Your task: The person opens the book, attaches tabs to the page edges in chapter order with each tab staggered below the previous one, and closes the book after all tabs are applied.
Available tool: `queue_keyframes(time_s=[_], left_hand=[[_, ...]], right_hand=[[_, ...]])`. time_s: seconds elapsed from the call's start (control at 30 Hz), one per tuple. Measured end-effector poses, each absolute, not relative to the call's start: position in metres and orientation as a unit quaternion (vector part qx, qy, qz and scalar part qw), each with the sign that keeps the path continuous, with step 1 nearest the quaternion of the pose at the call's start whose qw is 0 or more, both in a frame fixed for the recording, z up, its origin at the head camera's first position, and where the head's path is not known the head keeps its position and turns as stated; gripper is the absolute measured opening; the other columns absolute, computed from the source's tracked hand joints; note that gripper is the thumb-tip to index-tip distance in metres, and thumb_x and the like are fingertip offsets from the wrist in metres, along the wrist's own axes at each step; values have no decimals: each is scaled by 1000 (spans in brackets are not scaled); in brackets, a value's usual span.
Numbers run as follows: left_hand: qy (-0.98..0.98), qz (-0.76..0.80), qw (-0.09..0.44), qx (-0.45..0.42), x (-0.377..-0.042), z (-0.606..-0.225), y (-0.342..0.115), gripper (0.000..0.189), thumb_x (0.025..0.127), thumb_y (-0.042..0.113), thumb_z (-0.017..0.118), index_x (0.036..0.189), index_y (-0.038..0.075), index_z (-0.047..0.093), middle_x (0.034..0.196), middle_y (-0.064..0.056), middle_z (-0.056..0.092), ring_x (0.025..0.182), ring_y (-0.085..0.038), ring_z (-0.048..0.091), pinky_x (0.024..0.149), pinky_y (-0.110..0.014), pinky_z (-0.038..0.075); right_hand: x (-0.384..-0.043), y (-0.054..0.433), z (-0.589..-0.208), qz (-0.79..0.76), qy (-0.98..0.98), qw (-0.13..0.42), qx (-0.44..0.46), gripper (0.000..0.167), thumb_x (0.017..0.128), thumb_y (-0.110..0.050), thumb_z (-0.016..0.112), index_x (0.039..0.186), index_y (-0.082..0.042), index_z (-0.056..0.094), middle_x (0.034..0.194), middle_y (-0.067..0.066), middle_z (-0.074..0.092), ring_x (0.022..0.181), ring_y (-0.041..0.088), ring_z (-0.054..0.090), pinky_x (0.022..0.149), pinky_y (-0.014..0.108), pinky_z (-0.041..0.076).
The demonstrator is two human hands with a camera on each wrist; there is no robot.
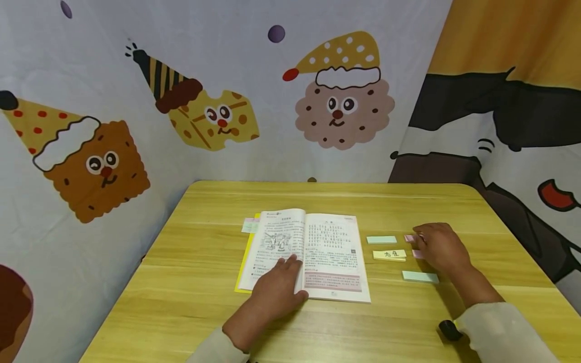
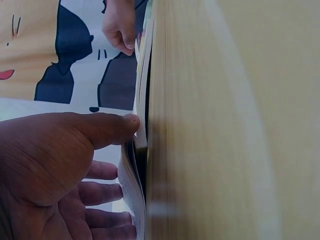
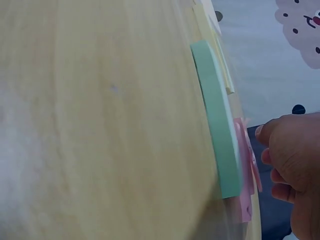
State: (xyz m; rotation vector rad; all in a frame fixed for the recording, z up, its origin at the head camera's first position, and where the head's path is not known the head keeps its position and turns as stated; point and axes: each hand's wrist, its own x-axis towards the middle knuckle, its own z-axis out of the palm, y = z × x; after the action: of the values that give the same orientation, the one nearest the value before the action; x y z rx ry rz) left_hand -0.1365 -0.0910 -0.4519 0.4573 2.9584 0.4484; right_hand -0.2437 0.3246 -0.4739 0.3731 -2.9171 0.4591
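Observation:
An open book (image 1: 333, 252) with printed pages and a line drawing lies on the wooden table. My left hand (image 1: 279, 285) rests on its lower middle, fingers extended over the left page and thumb (image 2: 112, 129) at the bottom edge. My right hand (image 1: 440, 247) is at the pink sticky notes (image 1: 417, 254), right of the book, with bent fingers. Whether it pinches a note is hidden. Beside it lie a yellow sticky note pad (image 1: 389, 255) with handwriting and two pale green sticky note pads, one nearer me (image 3: 217, 125) and one farther off (image 1: 381, 239).
Pale green tabs (image 1: 250, 225) stick out from the book's left side, above a yellow cover edge (image 1: 242, 280). A small black object (image 1: 450, 330) is by the right sleeve. Behind the table (image 1: 181, 302) hangs a cloth (image 1: 254, 171) with cartoon figures.

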Motion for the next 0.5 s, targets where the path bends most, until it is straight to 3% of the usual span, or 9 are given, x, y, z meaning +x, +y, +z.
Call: queue_keyframes(time_s=[0.5], left_hand=[[976, 146, 58, 152, -137, -453, -92, 73, 88, 41, 78, 147, 8, 52, 154, -14, 48, 138, -36, 49, 100, -50, 50]], right_hand=[[-248, 326, -482, 137, -979, 79, 128, 28, 101, -17, 64, 121, 2, 71, 126, 29, 62, 123, 56, 46, 102, 70, 35]])
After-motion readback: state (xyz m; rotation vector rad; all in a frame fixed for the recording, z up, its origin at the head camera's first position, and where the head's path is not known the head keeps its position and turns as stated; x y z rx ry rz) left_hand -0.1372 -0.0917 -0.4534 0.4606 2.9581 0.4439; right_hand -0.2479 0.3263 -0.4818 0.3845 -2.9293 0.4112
